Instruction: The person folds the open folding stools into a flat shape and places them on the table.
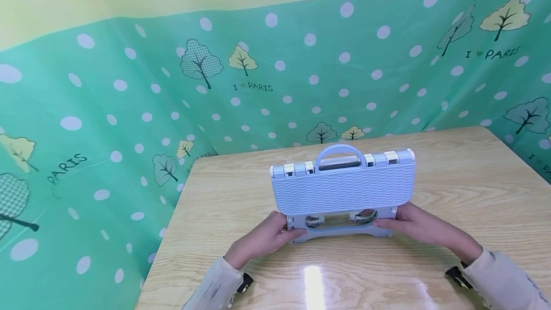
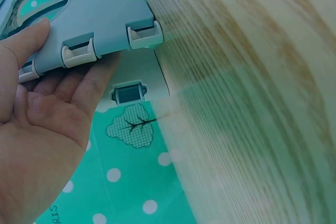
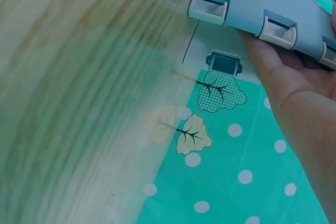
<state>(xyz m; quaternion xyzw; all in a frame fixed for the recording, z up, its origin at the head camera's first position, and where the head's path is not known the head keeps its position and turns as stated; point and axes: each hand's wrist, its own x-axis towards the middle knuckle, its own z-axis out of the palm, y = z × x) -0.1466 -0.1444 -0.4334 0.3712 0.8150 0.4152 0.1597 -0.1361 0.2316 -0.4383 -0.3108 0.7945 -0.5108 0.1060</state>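
Observation:
A light blue plastic folding stool (image 1: 344,190) stands upright on the table, partly folded, its woven-textured panel facing me and an arched carry handle (image 1: 340,149) on top. My left hand (image 1: 273,233) grips the left edge of the lower leg panel (image 1: 340,231), thumb in front. The right hand (image 1: 413,221) holds the opposite edge the same way. In the left wrist view, fingers of the left hand (image 2: 52,114) pass behind the panel near white hinge clips (image 2: 79,53). Similar clips (image 3: 278,31) show beside the right hand (image 3: 299,82) in the right wrist view.
The wooden table (image 1: 224,190) extends around the stool on all sides. Behind it and to the left hangs a green cloth (image 1: 258,71) with white dots and printed trees. Dark bands (image 1: 458,276) show at the sleeve cuffs.

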